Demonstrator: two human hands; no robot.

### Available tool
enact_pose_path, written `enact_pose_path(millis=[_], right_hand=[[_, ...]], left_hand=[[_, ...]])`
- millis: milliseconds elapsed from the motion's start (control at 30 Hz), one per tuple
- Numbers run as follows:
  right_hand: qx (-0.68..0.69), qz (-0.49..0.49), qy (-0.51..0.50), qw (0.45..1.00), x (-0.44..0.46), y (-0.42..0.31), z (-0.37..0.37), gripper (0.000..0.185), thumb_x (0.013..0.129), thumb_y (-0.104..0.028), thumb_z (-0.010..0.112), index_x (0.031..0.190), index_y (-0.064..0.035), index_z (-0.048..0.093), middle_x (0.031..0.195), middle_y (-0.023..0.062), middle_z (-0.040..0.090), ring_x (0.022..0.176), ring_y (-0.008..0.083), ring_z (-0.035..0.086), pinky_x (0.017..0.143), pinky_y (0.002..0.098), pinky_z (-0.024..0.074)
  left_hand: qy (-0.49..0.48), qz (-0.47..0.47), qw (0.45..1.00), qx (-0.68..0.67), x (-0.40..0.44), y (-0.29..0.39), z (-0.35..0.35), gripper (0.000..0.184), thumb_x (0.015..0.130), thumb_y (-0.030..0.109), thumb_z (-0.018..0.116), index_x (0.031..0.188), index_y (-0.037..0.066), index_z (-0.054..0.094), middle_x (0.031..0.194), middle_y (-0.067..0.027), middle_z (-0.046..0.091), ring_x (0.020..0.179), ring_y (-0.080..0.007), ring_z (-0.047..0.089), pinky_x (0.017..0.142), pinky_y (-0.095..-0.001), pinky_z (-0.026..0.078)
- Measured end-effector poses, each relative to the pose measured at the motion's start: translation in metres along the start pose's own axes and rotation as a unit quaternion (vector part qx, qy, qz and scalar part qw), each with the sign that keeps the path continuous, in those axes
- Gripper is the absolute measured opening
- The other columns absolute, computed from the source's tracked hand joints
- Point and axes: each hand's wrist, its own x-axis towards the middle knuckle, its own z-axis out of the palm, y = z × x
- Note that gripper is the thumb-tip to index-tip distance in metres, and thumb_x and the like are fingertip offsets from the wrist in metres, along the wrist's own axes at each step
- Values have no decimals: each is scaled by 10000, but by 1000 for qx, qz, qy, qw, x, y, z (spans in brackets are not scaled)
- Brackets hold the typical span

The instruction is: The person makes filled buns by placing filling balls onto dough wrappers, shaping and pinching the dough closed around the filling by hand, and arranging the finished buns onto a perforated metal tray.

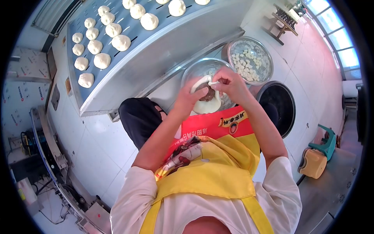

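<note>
My left hand (190,94) cradles an unsealed bun, a round white dough wrapper (208,107) with brown filling (207,94) in its middle. The left thumb lies on the filling. With thumb and fingers my right hand (230,83) pinches the wrapper's edge at the upper right, where a small tip of dough stands up. Both hands are above a metal bowl (193,69), whose contents are mostly hidden by the hands and the bun. Several shaped white buns (121,43) sit in rows on a blue-grey perforated tray (134,33) at the upper left.
A metal basin (269,64) with several small dough pieces (246,65) stands right of the bowl. Below it is a black bucket (290,111). Small teal (327,142) and tan stools (313,163) are at the right. A metal ledge (175,73) runs below the tray.
</note>
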Motion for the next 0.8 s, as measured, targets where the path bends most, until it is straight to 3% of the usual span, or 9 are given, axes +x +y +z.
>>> enact_pose_path(millis=[133,233,300,400,600,633,700,733,800], right_hand=[[17,5,5,1000,-2,2,4,110,797,-29,695,857,-8,605,748,26,519,583,87,517,498,250,450],[49,54,24,997,-6,0,9,96,800,-15,687,844,0,604,761,29,525,599,93,529,514,248,475],[112,98,28,988,-2,3,9,89,801,-9,684,833,3,602,772,30,528,618,95,541,521,248,486],[33,56,-8,998,-3,1,9,82,805,1,677,819,3,596,794,28,533,640,97,556,529,246,493],[-118,-154,-12,981,-4,5,8,81,800,10,675,839,2,603,814,39,530,635,111,562,530,247,492],[-50,-76,4,996,-4,5,9,87,794,11,677,842,-1,605,822,42,529,646,117,565,529,250,490],[89,83,39,992,-5,2,12,101,781,14,681,850,-6,610,837,49,528,666,130,572,527,256,486],[67,91,28,993,-5,6,12,107,780,14,681,855,-7,609,847,51,530,667,132,572,529,258,486],[23,110,1,994,-4,18,14,119,777,15,681,867,-10,607,867,54,534,668,135,571,532,260,485]], left_hand=[[-55,-45,997,29,7,-1,-12,414,852,146,674,1236,53,550,1083,-51,618,984,-135,585,861,-287,477],[19,56,988,142,7,-4,-8,369,858,131,656,1204,46,561,1050,-51,623,951,-123,583,842,-273,471],[47,46,985,158,6,-8,-5,382,832,209,667,1163,40,578,1072,-97,612,995,-161,582,867,-296,454],[38,67,974,213,8,-12,-7,343,852,189,653,1152,36,585,1043,-74,621,964,-134,578,847,-284,458],[-45,68,962,260,13,2,-15,315,857,166,654,1143,44,607,1004,-48,645,915,-101,583,816,-270,470],[-51,75,959,267,16,0,-15,315,853,167,659,1139,45,613,989,-47,652,902,-102,588,806,-270,474],[71,45,959,272,14,-3,-7,317,845,179,667,1132,49,629,956,-47,668,863,-108,600,780,-276,485],[133,31,953,272,12,-4,-3,318,841,185,671,1128,51,637,940,-48,676,843,-111,606,767,-279,490],[127,42,942,308,6,-6,0,318,841,198,674,1122,52,646,925,-57,687,820,-109,613,745,-280,497]])
